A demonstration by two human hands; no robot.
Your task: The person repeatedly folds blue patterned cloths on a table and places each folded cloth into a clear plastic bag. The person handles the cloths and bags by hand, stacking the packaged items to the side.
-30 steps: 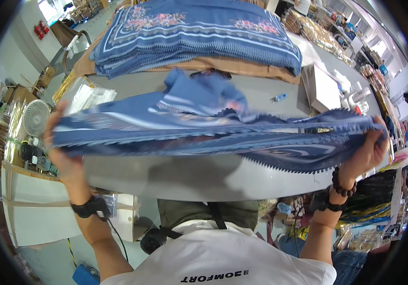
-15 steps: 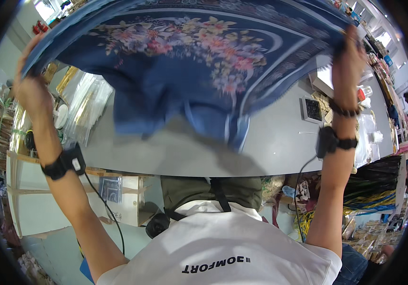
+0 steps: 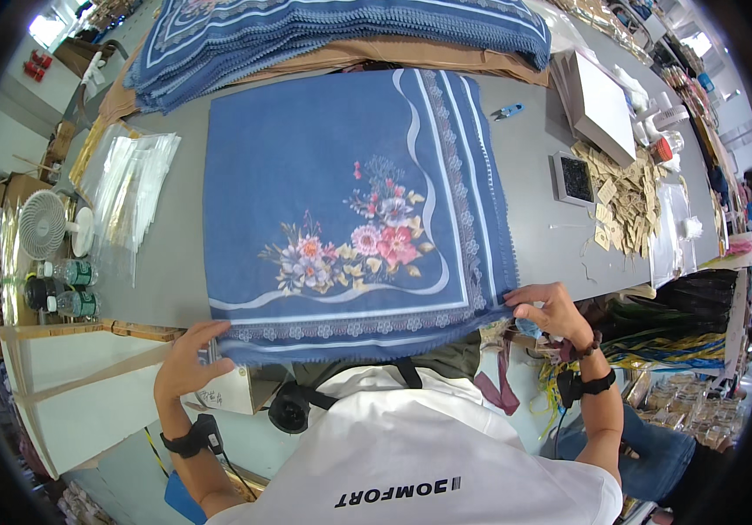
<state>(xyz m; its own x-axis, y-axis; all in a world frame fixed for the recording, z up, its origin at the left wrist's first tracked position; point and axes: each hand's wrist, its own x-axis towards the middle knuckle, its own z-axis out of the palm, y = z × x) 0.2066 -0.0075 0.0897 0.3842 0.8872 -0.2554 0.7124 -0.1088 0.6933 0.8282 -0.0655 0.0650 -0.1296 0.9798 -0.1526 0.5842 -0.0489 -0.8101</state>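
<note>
A blue floral scarf, folded into a square with a white ribbon and lace border, lies flat on the grey table. Its near edge hangs a little over the table's front. At the near left corner, my left hand has the cloth edge between thumb and fingers. My right hand pinches the near right corner. Just beyond the scarf is a thick stack of similar blue scarves on brown cloth.
Clear plastic sleeves, a small fan and bottles are at the left. At the right are blue thread snips, a white box, a small black-filled tray and a pile of tan tags.
The raised, billowing scarf has come down flat onto the table. Both hands have moved down and toward me, to its near corners. The stack behind it now shows.
</note>
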